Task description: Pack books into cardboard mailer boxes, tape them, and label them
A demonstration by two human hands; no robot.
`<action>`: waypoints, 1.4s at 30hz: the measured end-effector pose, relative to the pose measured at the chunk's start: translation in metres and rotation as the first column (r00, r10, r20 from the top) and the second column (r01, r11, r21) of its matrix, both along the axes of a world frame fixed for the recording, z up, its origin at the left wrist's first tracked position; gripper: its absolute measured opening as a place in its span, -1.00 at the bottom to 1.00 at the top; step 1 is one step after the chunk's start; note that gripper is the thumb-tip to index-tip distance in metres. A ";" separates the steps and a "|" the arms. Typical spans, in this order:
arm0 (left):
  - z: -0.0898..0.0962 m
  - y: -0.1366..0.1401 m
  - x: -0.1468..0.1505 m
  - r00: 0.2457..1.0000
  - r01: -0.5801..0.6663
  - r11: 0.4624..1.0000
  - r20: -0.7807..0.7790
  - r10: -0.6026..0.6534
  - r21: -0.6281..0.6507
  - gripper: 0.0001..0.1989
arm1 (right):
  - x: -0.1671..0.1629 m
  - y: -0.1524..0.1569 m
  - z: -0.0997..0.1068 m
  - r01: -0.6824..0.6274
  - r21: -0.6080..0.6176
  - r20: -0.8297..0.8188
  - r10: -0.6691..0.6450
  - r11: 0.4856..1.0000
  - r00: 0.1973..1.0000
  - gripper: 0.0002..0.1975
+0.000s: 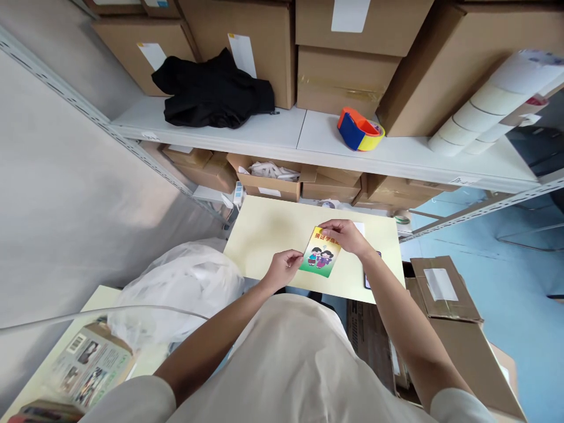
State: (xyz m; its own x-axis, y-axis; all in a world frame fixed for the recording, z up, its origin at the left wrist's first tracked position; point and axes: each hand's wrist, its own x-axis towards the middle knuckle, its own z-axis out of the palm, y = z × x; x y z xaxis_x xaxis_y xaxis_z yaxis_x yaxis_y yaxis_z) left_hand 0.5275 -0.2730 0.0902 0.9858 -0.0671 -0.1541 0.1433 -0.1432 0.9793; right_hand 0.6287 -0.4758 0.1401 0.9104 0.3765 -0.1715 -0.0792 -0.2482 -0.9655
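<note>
Between my hands is a small booklet or card [321,258], yellow at the top and green at the bottom, with red Chinese characters and two cartoon children on its front. My left hand [284,267] pinches its left edge between thumb and fingers. At its upper right, my right hand [346,235] grips the top edge, covering that corner. It is held over a pale yellow table [264,229]. Partly hidden by my right forearm, a phone [367,281] lies near the table's right side. A white sheet [360,227] shows just behind my right hand.
Across the back runs a shelf [291,132] with cardboard boxes [343,79], a black garment [215,91], coloured tape rolls [360,129] and stacked white rolls [480,111]. Left of the table is a translucent plastic bag [176,288]. Cardboard boxes [458,335] stand at the right.
</note>
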 end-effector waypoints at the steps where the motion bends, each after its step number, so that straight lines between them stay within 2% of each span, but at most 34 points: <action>1: -0.001 -0.001 0.000 1.000 -0.015 1.000 0.003 0.015 0.014 -0.75 | -0.001 -0.002 -0.001 0.036 0.014 -0.004 -0.036 0.999 0.999 -0.67; 4: -0.004 0.000 0.000 0.997 -0.074 0.997 -0.039 0.073 -0.018 -0.73 | -0.008 -0.012 -0.010 0.154 0.081 -0.021 -0.153 0.985 0.988 -0.56; 6: -0.009 0.001 0.000 0.991 -0.105 0.992 -0.087 0.099 -0.074 -0.71 | -0.018 -0.019 -0.020 0.220 0.080 -0.057 -0.216 0.972 0.975 -0.50; 8: -0.014 0.002 0.000 0.986 -0.123 0.985 -0.130 0.107 -0.125 -0.68 | -0.032 -0.021 -0.030 0.244 0.062 -0.135 -0.234 0.968 0.963 -0.50; 12: -0.023 0.001 0.002 0.974 -0.160 0.971 -0.189 0.126 -0.178 -0.63 | -0.057 -0.012 -0.045 0.264 0.115 -0.265 -0.226 0.958 0.937 -0.55; 19: -0.027 0.008 0.020 0.970 -0.195 0.973 -0.173 0.172 -0.123 -0.58 | -0.060 0.009 -0.050 0.392 0.098 -0.310 -0.346 0.915 0.885 -0.56; 24: -0.036 0.023 0.036 0.972 -0.215 0.977 -0.097 0.214 0.002 -0.63 | -0.041 0.032 -0.064 0.365 0.100 -0.301 -0.322 0.926 0.898 -0.53; 29: -0.070 0.060 0.067 0.945 -0.306 0.942 -0.075 0.318 0.139 -0.61 | 0.006 0.087 -0.096 0.369 0.019 -0.286 -0.348 0.929 0.893 -0.49; 33: -0.108 0.109 0.109 0.904 -0.381 0.866 -0.065 0.422 0.324 -0.57 | 0.059 0.157 -0.138 0.345 -0.021 -0.294 -0.335 0.938 0.895 -0.64; 37: -0.146 0.162 0.149 0.872 -0.396 0.783 -0.071 0.484 0.480 -0.59 | 0.102 0.226 -0.182 0.331 -0.040 -0.378 -0.321 0.943 0.868 -0.80; 39: -0.162 0.184 0.163 0.863 -0.382 0.771 -0.103 0.495 0.510 -0.62 | 0.115 0.252 -0.200 0.330 -0.071 -0.416 -0.329 0.941 0.848 -0.87; 42: -0.182 0.207 0.178 0.872 -0.373 0.787 -0.105 0.479 0.492 -0.73 | 0.128 0.274 -0.221 0.288 -0.162 -0.415 -0.330 0.944 0.848 -0.91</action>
